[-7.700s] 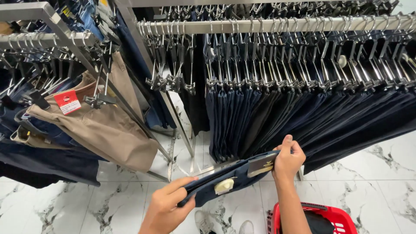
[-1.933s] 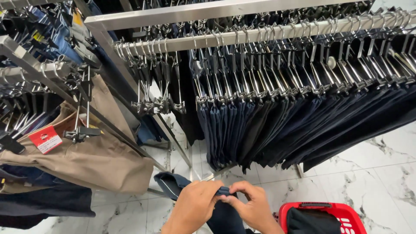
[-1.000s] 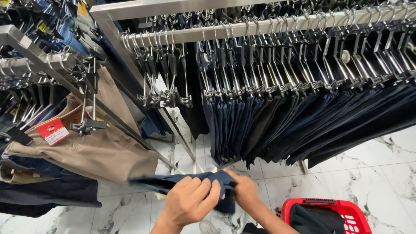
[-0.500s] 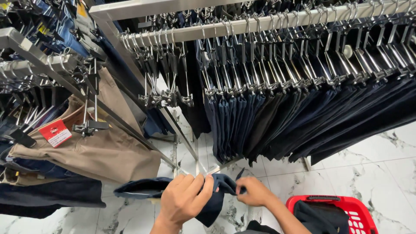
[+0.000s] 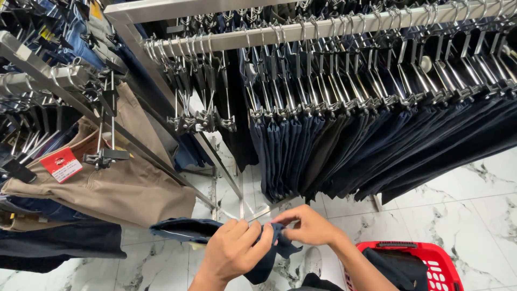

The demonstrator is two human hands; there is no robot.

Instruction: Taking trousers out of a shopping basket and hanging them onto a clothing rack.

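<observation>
Gripped in both hands, low centre over the marble floor (image 5: 474,199): dark navy trousers (image 5: 188,230), left hand (image 5: 234,253) fisted round the bunched cloth, right hand (image 5: 307,226) pinching its edge with fingertips closed. Left to right: tan trousers (image 5: 118,188) with red tag (image 5: 62,164) on the side rack, empty clip hangers (image 5: 202,121), row of navy trousers on the steel rail (image 5: 344,24), red basket (image 5: 425,258) lower right.

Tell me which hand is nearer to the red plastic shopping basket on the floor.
Right. The right hand grips the dark blue folded trousers just up-left of the red plastic shopping basket; the left hand holds the same trousers farther left.
</observation>
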